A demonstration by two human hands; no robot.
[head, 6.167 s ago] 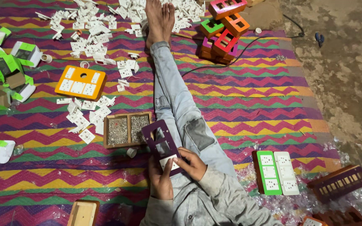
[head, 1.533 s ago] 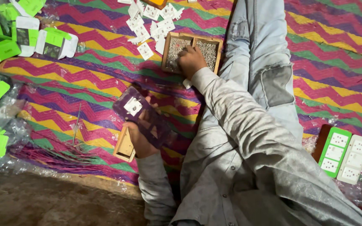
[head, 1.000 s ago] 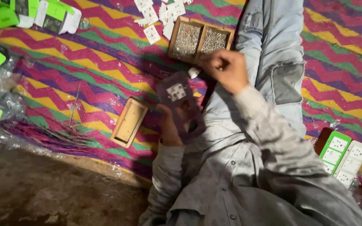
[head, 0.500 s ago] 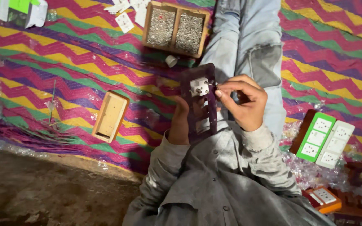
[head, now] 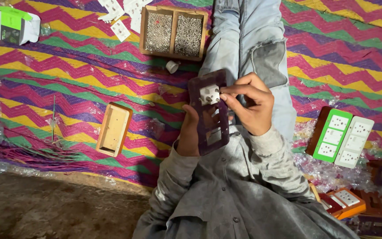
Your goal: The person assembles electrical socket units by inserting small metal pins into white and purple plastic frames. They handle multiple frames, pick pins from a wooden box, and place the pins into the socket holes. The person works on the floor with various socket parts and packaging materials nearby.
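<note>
My left hand (head: 190,132) grips a dark purple switch-board frame (head: 209,113) from behind and holds it upright over my lap. A white socket module (head: 209,94) sits in the frame's top opening. My right hand (head: 249,102) pinches something small at the right edge of that module; the piece itself is hidden by my fingertips. The frame's lower openings are empty.
A wooden two-compartment tray of screws (head: 173,32) lies above on the zigzag mat (head: 67,79), a small white cap (head: 172,66) beside it. An empty wooden box (head: 114,129) lies left. Finished green and white switch boards (head: 342,138) lie right. White modules and green cartons lie top left.
My right hand left the screw tray and came back to the frame. My left hand brought the frame from the left side to over my lap.
</note>
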